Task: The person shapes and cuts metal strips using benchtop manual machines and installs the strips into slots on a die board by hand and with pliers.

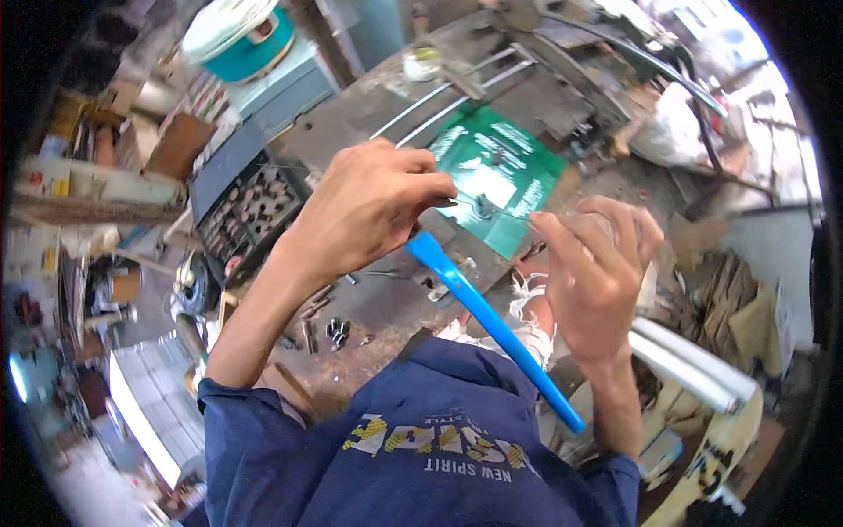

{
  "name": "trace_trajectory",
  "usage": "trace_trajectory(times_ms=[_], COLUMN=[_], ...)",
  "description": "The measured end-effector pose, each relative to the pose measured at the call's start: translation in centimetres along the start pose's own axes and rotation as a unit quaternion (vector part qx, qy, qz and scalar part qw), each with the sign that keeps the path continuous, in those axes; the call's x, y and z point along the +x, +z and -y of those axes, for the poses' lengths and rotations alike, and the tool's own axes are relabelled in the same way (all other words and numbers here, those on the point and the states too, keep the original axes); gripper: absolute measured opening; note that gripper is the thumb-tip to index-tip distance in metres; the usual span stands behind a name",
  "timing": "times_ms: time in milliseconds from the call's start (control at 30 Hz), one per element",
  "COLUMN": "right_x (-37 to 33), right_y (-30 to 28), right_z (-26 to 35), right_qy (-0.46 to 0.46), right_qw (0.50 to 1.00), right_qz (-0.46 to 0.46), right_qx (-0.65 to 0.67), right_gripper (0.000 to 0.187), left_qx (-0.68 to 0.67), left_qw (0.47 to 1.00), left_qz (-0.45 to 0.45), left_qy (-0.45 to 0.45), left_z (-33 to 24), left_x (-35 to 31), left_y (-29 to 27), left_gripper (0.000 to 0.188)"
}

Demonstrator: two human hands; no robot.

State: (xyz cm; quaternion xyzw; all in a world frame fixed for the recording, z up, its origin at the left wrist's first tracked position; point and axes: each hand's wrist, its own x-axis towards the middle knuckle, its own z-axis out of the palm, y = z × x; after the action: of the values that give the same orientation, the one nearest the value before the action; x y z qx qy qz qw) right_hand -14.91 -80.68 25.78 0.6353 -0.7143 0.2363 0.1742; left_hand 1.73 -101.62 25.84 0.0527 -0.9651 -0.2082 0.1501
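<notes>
My left hand (pixel 360 198) is closed, with thumb and forefinger pinching one end of a thin wire (pixel 505 211). My right hand (pixel 597 263) pinches the other end, so the wire spans the gap between both hands. A long blue handle (pixel 492 325) slants down to the right from beneath my left palm, in front of my shirt. Its upper end is at my left fingers, and whatever it joins is hidden there. Beyond the wire a green printed sheet (pixel 536 167) lies on the worn bench (pixel 395 316), with a small dark piece on it.
Left of my left hand is an open dark case (pixel 250 206) full of small cylindrical pieces. Loose metal bits (pixel 336 331) lie on the bench's near side. Metal rods (pixel 457 101) and a small jar (pixel 421 63) stand at the back. White tubes (pixel 694 364) are at the right.
</notes>
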Motion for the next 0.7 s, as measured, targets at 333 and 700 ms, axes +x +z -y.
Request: trace_trajectory(times_ms=[333, 700], right_x=[-18.4, -10.5], right_y=[8.7, 3.6], right_z=[-2.9, 0.9], right_qy=[0.371, 0.481], right_qw=[0.620, 0.596], right_qz=[0.554, 0.593], right_qx=[0.414, 0.247], right_gripper=[0.056, 0.055], left_qx=[-0.073, -0.063], left_qw=[0.948, 0.943], left_qz=[-0.215, -0.213], left_qy=[-0.225, -0.248], left_z=[18.6, 21.1], left_x=[-12.4, -13.8], left_y=[5.2, 9.0], left_gripper=[0.030, 0.031])
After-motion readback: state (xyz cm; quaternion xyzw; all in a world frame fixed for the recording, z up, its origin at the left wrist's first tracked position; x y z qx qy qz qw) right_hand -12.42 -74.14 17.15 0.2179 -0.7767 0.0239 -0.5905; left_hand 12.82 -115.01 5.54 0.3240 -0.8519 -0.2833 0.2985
